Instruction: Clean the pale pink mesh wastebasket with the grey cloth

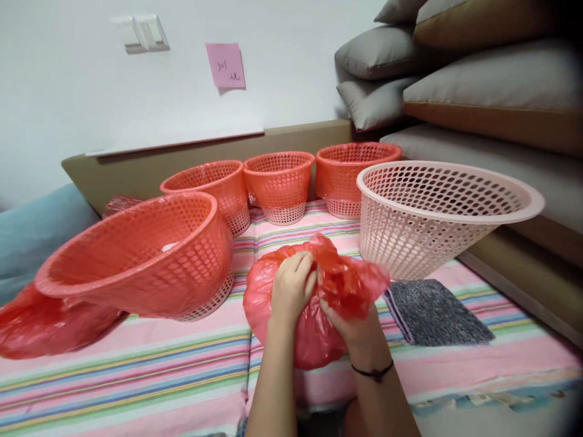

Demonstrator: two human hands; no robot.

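A filled red plastic bag [319,340] rests on the striped cloth, its gathered top standing up and leaning right. My left hand [294,282] is closed round the neck of the bag from the left. On the right side, my right hand [348,318] is closed on the gathered top, with part of its fingers hidden behind the red plastic. A dark band circles my right wrist. What the bag contains is hidden.
Red-lined baskets stand at left [200,261], back left [228,197], back middle [280,188] and back right [346,176]. An unlined pale pink basket [396,237] is at right, near a folded grey cloth [437,312]. Cushions [492,85] are piled at right; loose red plastic [59,325] lies left.
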